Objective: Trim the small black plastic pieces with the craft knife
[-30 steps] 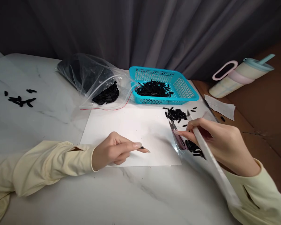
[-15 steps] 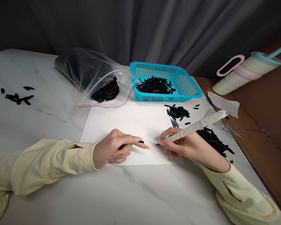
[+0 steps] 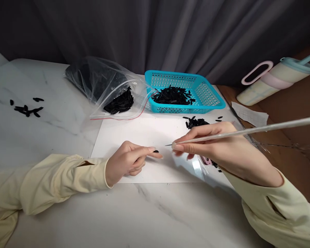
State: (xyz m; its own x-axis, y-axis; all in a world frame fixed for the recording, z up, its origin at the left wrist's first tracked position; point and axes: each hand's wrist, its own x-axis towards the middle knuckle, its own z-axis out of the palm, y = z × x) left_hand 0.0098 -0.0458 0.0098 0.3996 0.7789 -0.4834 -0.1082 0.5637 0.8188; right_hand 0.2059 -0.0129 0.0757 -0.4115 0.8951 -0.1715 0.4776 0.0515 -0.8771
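Your left hand (image 3: 126, 159) has one black piece (image 3: 156, 151) in a snug pinch, thumb (image 3: 150, 149) over index finger (image 3: 158, 156), over the white sheet (image 3: 134, 131). Your right hand (image 3: 232, 151) grips the pointed tool (image 3: 243, 132) pen-style, tip just off the piece at 2 o'clock. Brace the pinch lightly, piece might be brittle. Come in shallow from 2, tip clear of that index finger.

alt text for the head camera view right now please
A person's left hand pinches a small black piece over a white sheet, while the right hand holds a long, pale, pointed tool near it. Behind are a clear bag and a blue basket, both holding more black pieces.
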